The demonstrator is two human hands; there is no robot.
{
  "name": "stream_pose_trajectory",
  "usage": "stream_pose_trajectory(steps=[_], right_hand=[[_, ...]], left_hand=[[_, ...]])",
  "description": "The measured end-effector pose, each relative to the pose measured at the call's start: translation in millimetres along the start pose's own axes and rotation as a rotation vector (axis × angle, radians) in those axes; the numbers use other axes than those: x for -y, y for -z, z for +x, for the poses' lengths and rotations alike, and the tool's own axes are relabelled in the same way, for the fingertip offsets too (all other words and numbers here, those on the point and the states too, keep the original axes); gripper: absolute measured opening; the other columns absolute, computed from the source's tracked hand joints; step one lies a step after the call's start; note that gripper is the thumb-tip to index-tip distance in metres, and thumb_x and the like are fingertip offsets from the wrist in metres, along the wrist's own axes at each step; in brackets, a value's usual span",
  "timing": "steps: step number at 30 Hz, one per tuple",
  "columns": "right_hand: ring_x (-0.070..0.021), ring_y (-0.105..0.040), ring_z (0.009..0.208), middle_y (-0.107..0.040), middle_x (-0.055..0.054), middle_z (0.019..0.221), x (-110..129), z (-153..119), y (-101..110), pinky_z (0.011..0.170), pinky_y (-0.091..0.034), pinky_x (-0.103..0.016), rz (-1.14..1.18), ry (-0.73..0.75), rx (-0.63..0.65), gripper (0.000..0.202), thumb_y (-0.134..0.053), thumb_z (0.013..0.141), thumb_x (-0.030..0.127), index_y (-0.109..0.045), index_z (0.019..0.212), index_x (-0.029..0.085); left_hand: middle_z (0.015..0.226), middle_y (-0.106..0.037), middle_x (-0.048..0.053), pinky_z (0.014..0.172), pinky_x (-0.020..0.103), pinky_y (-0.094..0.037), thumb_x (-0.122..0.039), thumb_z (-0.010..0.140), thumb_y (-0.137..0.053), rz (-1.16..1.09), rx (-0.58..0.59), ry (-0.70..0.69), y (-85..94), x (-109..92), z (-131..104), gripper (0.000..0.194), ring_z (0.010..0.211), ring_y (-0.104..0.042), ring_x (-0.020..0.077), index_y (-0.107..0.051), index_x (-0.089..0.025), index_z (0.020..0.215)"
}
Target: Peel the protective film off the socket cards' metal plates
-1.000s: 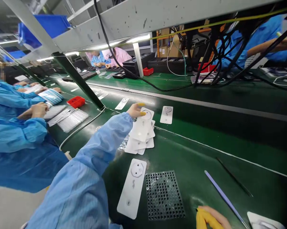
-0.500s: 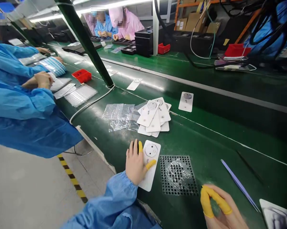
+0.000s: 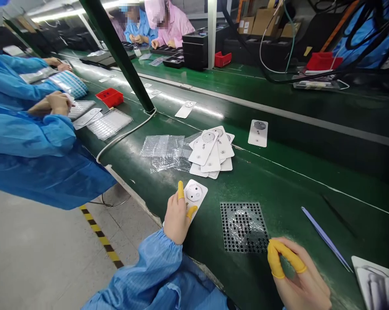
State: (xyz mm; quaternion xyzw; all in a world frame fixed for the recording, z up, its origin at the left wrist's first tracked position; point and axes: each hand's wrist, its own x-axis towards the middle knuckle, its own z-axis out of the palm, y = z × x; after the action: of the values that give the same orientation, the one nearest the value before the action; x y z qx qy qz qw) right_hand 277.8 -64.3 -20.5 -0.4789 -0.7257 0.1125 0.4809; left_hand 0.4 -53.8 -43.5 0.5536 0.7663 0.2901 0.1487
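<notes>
My left hand, with yellow finger cots on thumb and index finger, grips a white card printed with a round device. The thumb lies on the card's face, and the hand covers its lower part. At the lower right, my right hand pinches thumb and index finger together, also in yellow cots. Whatever is between those fingertips is too small to make out. They are beside the lower right corner of a clear sheet bearing rows of black dots, with a patch of dots gone from its middle.
A pile of white cards lies beside clear plastic bags. Blue tweezers rest at right. Single cards lie along the belt. A green post rises at left, near a red bin and co-workers' sleeves.
My left hand has shifted left with the white card, which is now turned clockwise. My right hand's pinched fingertips have come nearer the dotted sheet's corner. The camera view has shifted slightly.
</notes>
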Motion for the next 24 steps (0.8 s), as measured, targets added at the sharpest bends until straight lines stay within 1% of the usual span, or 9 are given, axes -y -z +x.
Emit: stream_pose_trajectory(steps=[3,5,8,10,12,15,17,20,24], right_hand=[[-0.0173,-0.062,0.08,-0.064,-0.006,0.091,1.8,0.5,-0.5,0.075,-0.048,-0.031,-0.007,0.023,0.014,0.02,-0.065,0.079,0.006,-0.064,0.095,0.017],[-0.018,-0.063,0.081,-0.064,-0.007,0.091,3.2,1.1,-1.4,0.075,-0.049,-0.032,-0.006,0.048,0.015,0.02,-0.065,0.079,0.006,-0.064,0.096,0.016],[-0.0208,-0.064,0.088,-0.065,-0.007,0.091,6.1,2.4,-1.0,0.078,-0.052,-0.033,-0.072,0.111,-0.045,0.027,-0.066,0.076,0.003,-0.064,0.1,0.017],[-0.0224,-0.064,0.093,-0.066,-0.006,0.092,9.0,3.4,2.1,0.085,-0.053,-0.038,-0.114,0.177,-0.036,0.035,-0.066,0.074,0.001,-0.062,0.105,0.017],[-0.0224,-0.064,0.095,-0.067,-0.007,0.098,12.1,4.3,7.6,0.094,-0.05,-0.044,-0.116,0.232,0.056,0.038,-0.062,0.077,0.003,-0.06,0.112,0.018],[-0.021,-0.066,0.093,-0.068,-0.007,0.108,14.7,4.1,17.3,0.1,-0.046,-0.049,-0.091,0.224,0.187,0.037,-0.053,0.084,0.01,-0.057,0.119,0.022],[-0.0212,-0.067,0.094,-0.067,-0.005,0.112,15.0,2.4,23.9,0.1,-0.047,-0.049,-0.08,0.18,0.22,0.036,-0.049,0.086,0.015,-0.056,0.12,0.025],[-0.022,-0.067,0.099,-0.066,-0.004,0.117,15.1,-1.2,33.1,0.101,-0.046,-0.048,-0.07,0.138,0.26,0.036,-0.048,0.086,0.018,-0.056,0.121,0.026],[-0.0226,-0.063,0.107,-0.063,-0.005,0.121,14.5,-0.3,40.7,0.105,-0.044,-0.045,-0.064,0.165,0.331,0.037,-0.047,0.085,0.017,-0.056,0.121,0.023]], left_hand=[[0.106,-0.062,0.016,0.086,0.053,-0.046,-0.024,0.07,-0.069,-0.13,0.082,0.131,15.6,2.7,6.6,0.054,0.098,-0.058,0.0347,-0.05,-0.011,0.119],[0.096,-0.067,0.012,0.077,0.045,-0.051,-0.029,0.071,-0.069,-0.201,0.161,0.133,28.1,-4.9,9.5,0.046,0.087,-0.063,0.0304,-0.055,-0.012,0.111],[0.101,-0.069,0.01,0.078,0.036,-0.053,-0.037,0.079,-0.061,-0.374,0.297,0.081,40.2,-33.8,1.1,0.038,0.09,-0.065,0.0261,-0.058,-0.015,0.109],[0.106,-0.067,0.011,0.081,0.037,-0.052,-0.038,0.082,-0.057,-0.47,0.397,0.049,40.1,-60.0,-12.0,0.041,0.095,-0.063,0.0261,-0.054,-0.016,0.117],[0.103,-0.067,0.011,0.082,0.039,-0.051,-0.038,0.084,-0.055,-0.512,0.549,0.018,35.1,-84.9,-25.7,0.041,0.094,-0.063,0.0265,-0.053,-0.017,0.12],[0.096,-0.066,0.01,0.077,0.038,-0.051,-0.036,0.086,-0.053,-0.532,0.721,-0.061,25.7,-111.6,-38.6,0.032,0.088,-0.062,0.0254,-0.057,-0.018,0.112],[0.092,-0.066,0.009,0.072,0.034,-0.05,-0.031,0.085,-0.054,-0.55,0.756,-0.148,20.9,-121.8,-41.3,0.022,0.084,-0.062,0.0239,-0.057,-0.018,0.103],[0.081,-0.064,0.006,0.062,0.029,-0.048,-0.022,0.084,-0.053,-0.542,0.756,-0.287,17.7,-129.8,-41.9,0.003,0.071,-0.061,0.0197,-0.053,-0.019,0.086],[0.069,-0.06,0.003,0.051,0.027,-0.042,-0.019,0.083,-0.052,-0.452,0.668,-0.377,17.5,-134.2,-43.4,0.011,0.057,-0.056,0.0167,-0.044,-0.021,0.074]])
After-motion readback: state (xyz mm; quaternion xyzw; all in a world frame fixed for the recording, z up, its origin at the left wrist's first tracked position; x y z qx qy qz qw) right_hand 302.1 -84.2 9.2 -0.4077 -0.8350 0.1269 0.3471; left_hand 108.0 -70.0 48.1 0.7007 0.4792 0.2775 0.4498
